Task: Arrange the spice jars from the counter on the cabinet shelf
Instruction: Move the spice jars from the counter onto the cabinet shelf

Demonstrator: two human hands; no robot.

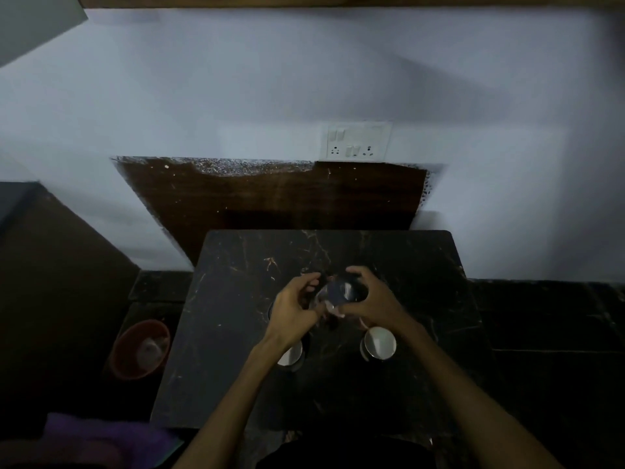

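A dim kitchen with a pale wall and a dark marble counter (pixel 236 333). Above it, both hands meet on one jar (pixel 340 292): the right hand (pixel 368 299) curls its fingers around it, and the left hand (pixel 297 306) pinches its near side. Two more jars (pixel 379 343) stand on the counter below the hands.

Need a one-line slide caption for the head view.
Right hand grips a steel-lidded spice jar over the dark marble counter; left hand alongside.
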